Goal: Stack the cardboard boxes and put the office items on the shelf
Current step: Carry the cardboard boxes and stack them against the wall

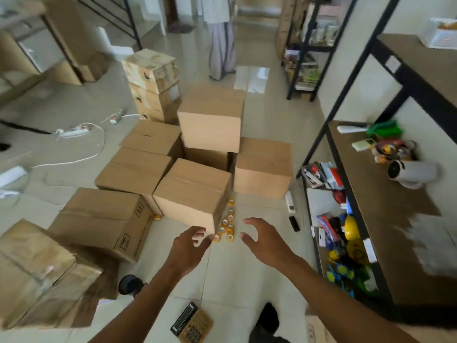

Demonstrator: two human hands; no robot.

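Boxes (195,191) of brown cardboard stand in a group on the pale tiled floor (247,276), one box raised on top at the back. Small tape rolls (228,225) lie in a row beside the nearest box, partly hidden by its corner. A calculator (191,323) lies nearer, its long axis slanting. The shelf (385,206) stands at right. Left hand (189,246) and right hand (264,240) hover wide, holding nothing.

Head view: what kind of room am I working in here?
Probably a stockroom or home office storeroom: sealed cardboard boxes stacked on the tiled floor, black metal shelving holding mixed supplies, and small tape rolls scattered beside the boxes.
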